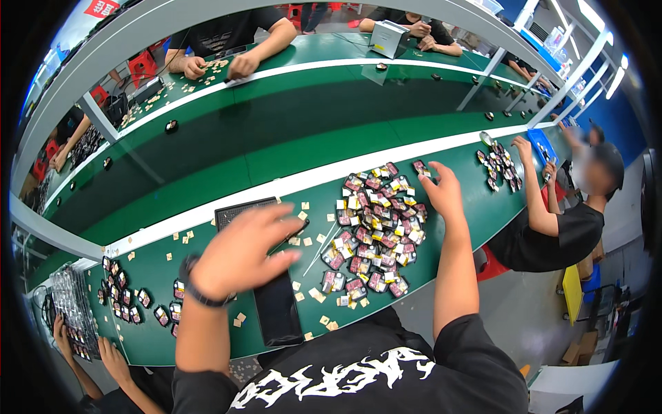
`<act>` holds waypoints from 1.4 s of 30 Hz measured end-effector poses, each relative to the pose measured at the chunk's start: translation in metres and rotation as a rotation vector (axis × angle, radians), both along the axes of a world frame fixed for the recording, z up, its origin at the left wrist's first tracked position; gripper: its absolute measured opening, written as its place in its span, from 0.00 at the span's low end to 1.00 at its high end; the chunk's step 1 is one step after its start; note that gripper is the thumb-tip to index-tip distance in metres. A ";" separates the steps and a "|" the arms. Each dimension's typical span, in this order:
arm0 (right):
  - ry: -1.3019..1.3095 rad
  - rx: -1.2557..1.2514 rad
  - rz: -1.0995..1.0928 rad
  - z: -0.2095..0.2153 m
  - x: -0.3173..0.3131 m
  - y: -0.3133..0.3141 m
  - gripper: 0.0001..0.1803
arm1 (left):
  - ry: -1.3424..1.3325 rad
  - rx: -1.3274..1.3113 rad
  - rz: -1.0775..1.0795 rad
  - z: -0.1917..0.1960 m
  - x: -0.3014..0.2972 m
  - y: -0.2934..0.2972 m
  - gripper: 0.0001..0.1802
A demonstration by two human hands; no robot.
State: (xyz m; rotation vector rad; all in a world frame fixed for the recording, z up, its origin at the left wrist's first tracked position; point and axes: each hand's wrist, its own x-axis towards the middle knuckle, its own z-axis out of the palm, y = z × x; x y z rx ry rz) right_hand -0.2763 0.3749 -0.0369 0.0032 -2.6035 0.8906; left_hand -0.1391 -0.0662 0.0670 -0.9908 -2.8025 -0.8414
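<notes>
Left hand (241, 252) spread, fingers splayed, hovering above black tray (243, 209) and black phone (277, 308) on green table (469, 200). Right hand (441, 190) reaching past pile of small packets (372, 231), fingertips at one packet (419, 166) on pile's far edge; grip unclear. Small tan squares (303, 241) scattered between hands.

Bright, even overhead light from ceiling strips at the upper right. The green table (276, 159) shows soft sheen beyond the fingers (279, 215) and only faint shadows beneath them. Strong fisheye bending curves straight edges; black corners ring the view. The left hand (238, 252) is slightly motion-blurred.
</notes>
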 end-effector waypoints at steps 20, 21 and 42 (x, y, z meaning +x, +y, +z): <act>-0.207 -0.029 1.341 0.096 0.118 -0.162 0.20 | -1.004 1.277 0.327 -0.054 0.120 0.063 0.34; -0.165 0.026 1.347 0.090 0.129 -0.169 0.23 | -1.027 1.244 0.285 -0.056 0.115 0.065 0.33; 0.033 0.187 1.157 0.072 0.091 -0.207 0.02 | -0.707 1.486 0.684 -0.059 0.147 0.030 0.24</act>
